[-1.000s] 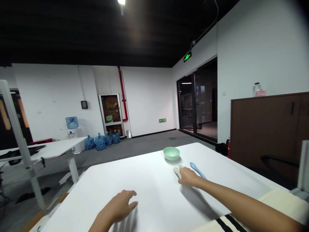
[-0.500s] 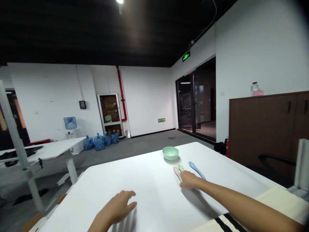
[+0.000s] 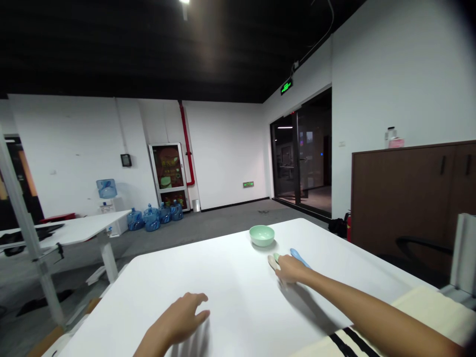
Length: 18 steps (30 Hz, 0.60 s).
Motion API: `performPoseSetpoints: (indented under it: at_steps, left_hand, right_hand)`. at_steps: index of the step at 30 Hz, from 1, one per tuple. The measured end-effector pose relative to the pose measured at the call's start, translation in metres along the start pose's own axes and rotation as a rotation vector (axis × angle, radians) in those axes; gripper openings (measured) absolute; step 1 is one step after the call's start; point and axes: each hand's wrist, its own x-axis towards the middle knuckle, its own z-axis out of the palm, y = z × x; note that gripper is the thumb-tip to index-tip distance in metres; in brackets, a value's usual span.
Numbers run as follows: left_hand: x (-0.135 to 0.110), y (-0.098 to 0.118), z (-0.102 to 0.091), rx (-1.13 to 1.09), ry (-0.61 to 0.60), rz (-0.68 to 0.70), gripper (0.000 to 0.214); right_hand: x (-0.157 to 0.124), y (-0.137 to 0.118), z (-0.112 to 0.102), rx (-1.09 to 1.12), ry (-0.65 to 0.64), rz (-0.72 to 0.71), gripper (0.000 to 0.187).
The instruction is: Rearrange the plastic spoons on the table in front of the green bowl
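Right grip (image 3: 292,269): curled down onto the spoons; whether one is clasped cannot be told.
Left grip (image 3: 174,317): released, nothing held, fingers spread over the white desk (image 3: 178,277).
Spoons: a pale spoon (image 3: 272,263), a green spoon (image 3: 276,257) and a blue spoon (image 3: 298,256) are laid together beside a mint-green bowl (image 3: 262,235), within the right hand's reach.

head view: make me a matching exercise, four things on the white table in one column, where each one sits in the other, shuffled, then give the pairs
Things:
1. mint green bowl
2. blue spoon
3. right hand
4. left hand

Places:
a. at the near part of the white table, well away from the spoons
b. partly hidden by the right hand, its head pointing away from the person
c. farthest from the person, beyond all the spoons
d. covering most of a pale spoon, beside a green spoon

Pairs: 1-c, 2-b, 3-d, 4-a
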Motion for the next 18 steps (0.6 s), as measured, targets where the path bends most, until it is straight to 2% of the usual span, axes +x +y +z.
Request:
performPoseSetpoints:
  at_steps: [3,6,13,18]
  left_hand:
    - [0.000,0.000,-0.001,0.003,0.000,0.000,0.055]
    - [0.000,0.000,-0.001,0.004,0.004,0.001,0.055]
    - [0.000,0.000,-0.001,-0.017,-0.007,0.000,0.056]
    - [0.000,0.002,-0.002,-0.005,-0.016,-0.009,0.055]
  right_hand:
    - [0.004,0.006,-0.007,-0.076,0.085,-0.017,0.025]
    - [0.007,0.016,-0.008,-0.104,0.114,0.022,0.027]
    - [0.013,0.027,0.003,-0.104,0.005,0.049,0.024]
    - [0.015,0.026,0.006,-0.067,-0.021,0.080,0.026]
